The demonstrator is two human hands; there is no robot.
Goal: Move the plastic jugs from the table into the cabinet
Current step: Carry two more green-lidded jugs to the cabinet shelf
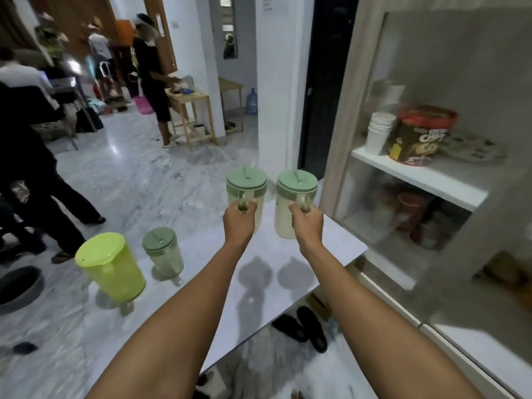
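My left hand [240, 218] grips the handle of a clear jug with a sage-green lid [246, 184], held up above the white table [201, 306]. Beside it, my right hand [306, 220] holds the handle of a matching green-lidded jug [296, 185], also lifted off the table. Their two shadows fall on the tabletop below. Two more jugs stand on the table's left part: a lime-yellow jug [110, 266] and a smaller clear jug with a green lid [163, 251]. The cabinet [431, 180] is at the right, with white shelves behind a glass front.
On the cabinet's upper shelf stand stacked white cups [379, 132] and a red-lidded snack tub [420, 135]; containers fill the shelf below. Black shoes [302, 326] lie under the table. People stand at the left and by a wooden side table [191, 110] farther back.
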